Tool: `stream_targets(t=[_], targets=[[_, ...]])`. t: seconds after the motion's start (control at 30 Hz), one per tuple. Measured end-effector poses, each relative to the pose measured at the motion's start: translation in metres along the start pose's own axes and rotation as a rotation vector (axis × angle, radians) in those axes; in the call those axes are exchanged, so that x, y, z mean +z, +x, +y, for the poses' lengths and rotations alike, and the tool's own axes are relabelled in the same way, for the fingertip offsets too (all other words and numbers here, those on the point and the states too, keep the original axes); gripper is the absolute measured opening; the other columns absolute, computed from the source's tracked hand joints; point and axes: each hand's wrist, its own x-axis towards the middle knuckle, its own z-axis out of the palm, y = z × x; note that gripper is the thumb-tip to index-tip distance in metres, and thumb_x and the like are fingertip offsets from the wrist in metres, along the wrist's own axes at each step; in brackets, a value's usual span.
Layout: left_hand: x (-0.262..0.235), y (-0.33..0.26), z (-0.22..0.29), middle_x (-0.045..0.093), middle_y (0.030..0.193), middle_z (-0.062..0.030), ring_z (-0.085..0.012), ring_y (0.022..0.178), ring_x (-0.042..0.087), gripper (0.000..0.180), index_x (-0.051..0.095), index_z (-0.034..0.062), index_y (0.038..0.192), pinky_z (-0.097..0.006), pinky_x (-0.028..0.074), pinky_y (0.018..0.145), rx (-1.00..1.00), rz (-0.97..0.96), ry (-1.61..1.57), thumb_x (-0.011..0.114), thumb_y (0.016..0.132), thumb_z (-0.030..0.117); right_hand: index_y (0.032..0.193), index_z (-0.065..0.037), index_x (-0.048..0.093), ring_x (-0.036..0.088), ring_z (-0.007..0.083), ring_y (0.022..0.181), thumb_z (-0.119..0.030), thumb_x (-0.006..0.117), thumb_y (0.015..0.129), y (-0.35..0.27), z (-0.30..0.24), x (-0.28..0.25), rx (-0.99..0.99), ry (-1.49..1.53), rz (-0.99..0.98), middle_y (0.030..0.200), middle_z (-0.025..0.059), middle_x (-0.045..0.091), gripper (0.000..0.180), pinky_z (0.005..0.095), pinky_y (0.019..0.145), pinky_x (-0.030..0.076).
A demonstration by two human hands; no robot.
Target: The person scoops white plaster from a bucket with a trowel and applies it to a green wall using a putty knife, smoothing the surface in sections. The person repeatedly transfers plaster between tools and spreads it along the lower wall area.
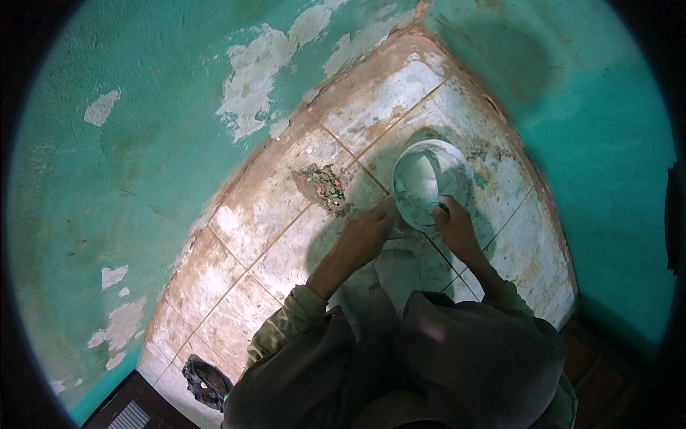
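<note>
A round white bucket [466, 166] stands on the tiled floor in front of me, with pale, greenish-looking material inside, partly in shadow. My right hand [455, 225] reaches over its near right rim. The fingers are closed around the end of a pale tool [432, 187] that dips into the bucket; its exact kind is hard to make out. At the near left side of the bucket, my left hand [370, 232] has its fingers curled at the rim and seems to grip it. The fingertips are partly hidden.
Left of the bucket lies a small heap of rubble [325, 188]. Green walls [143, 164] with peeling patches meet at a corner ahead. A dark crumpled bag [206, 381] lies at lower left, near a dark object [136, 407]. Stained tiles [279, 247] cover the floor.
</note>
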Motion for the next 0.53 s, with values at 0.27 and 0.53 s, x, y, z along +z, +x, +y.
stream_targets(t=[0.27, 0.53], targets=[[-0.004, -0.006, -0.001, 0.059, 0.107, -0.0135, -0.0367, 0.093, 0.060, 0.017, 0.058, 0.0028, 0.098, -0.046, 0.051, 0.072, -0.011, 0.041, -0.056, 0.057, 0.081, 0.006, 0.115, -0.001, 0.059, 0.054, 0.0084, 0.055, -0.016, 0.054, 0.095, -0.005, 0.005, -0.029, 0.365, 0.571, -0.139, 0.080, 0.0030, 0.060, 0.025, 0.0242, 0.046, 0.045], [-0.029, -0.019, -0.018, 0.067, 0.106, -0.0148, -0.0301, 0.095, 0.066, 0.028, 0.055, 0.0078, 0.119, -0.039, 0.051, 0.081, -0.616, 0.278, -0.792, 0.059, 0.094, 0.020, 0.123, -0.003, 0.058, 0.061, 0.0113, 0.077, -0.021, 0.064, 0.091, -0.019, -0.017, -0.069, 0.250, 0.609, -0.168, 0.096, 0.0055, 0.064, 0.037, 0.0257, 0.065, 0.052]])
